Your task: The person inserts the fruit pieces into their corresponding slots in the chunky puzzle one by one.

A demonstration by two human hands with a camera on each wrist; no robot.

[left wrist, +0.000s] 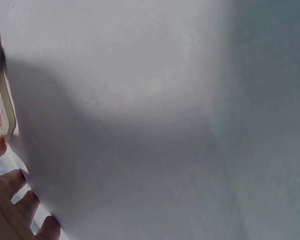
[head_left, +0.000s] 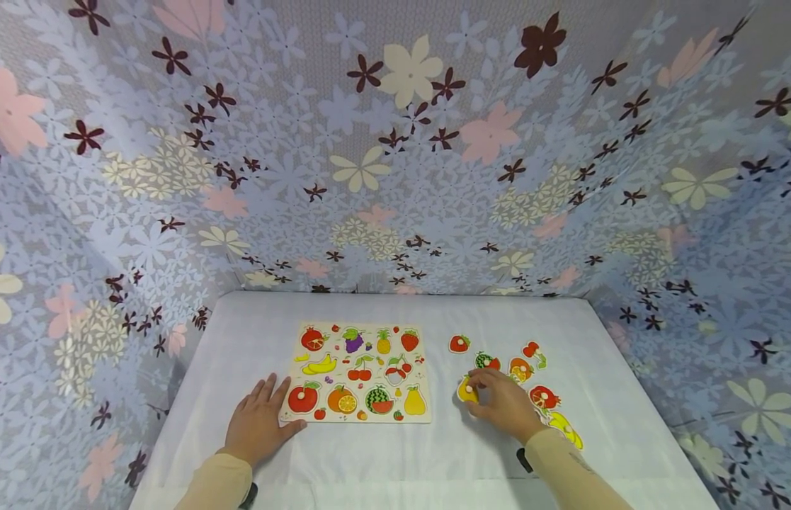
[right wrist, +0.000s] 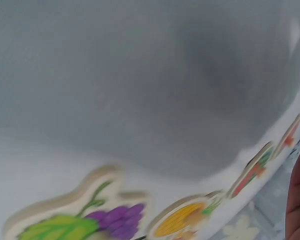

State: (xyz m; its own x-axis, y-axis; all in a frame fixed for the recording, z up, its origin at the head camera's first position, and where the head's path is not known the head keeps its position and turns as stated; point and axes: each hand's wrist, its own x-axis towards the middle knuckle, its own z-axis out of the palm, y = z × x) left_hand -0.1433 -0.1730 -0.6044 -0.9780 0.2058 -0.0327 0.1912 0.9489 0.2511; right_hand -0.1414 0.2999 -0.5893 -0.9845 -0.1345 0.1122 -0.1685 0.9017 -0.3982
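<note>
Two beige sleeves lie nearest us, reaching in from the bottom edge. Left hand: palm down, fingers extended and slightly spread, fingertips and thumb at the left edge of the board. Right hand: thumb and fingertips pinch a yellow piece just right of the board; whether it is clear of the white cloth we cannot tell.

Around this hand we note loose pieces: watermelon just beyond the fingers, orange and pomegranate to the right, bananas beside the wrist. Cherries and strawberry lie farther off. Right wrist view gives us grapes and pineapple, both cut by the lower edge.

Board lies flat, with rows of fruit; a knobbed apple sits at its lower left, near the thumb. Beyond the cloth, floral fabric rises on three sides.
</note>
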